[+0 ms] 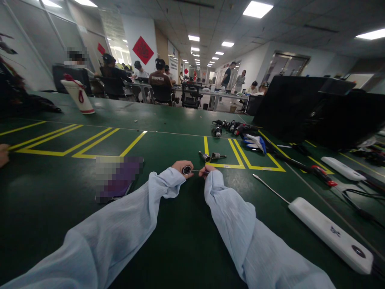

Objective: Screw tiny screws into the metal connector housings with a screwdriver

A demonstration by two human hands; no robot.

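Note:
Near the middle of the green table, my left hand (179,165) is closed around a small round part (187,170) with a silvery rim and a dark inside. My right hand (207,171) faces it, fingers pinched on the end of a thin metal rod (195,170). The rod's other end reaches the round part; whether it goes inside or only touches, I cannot tell. Just beyond my hands lie two metal cylinders with thin stems, one open-ended cylinder (206,157) and one lying sideways, a ridged cylinder (218,155).
A purple phone-like slab (122,180) lies left. To the right are a long white device (331,235) with a thin metal shaft, a blue-white glove (255,143) and red-black pliers-like handles (323,176). A white cup (78,96) stands at the back left. Another person's hand (3,155) shows at far left.

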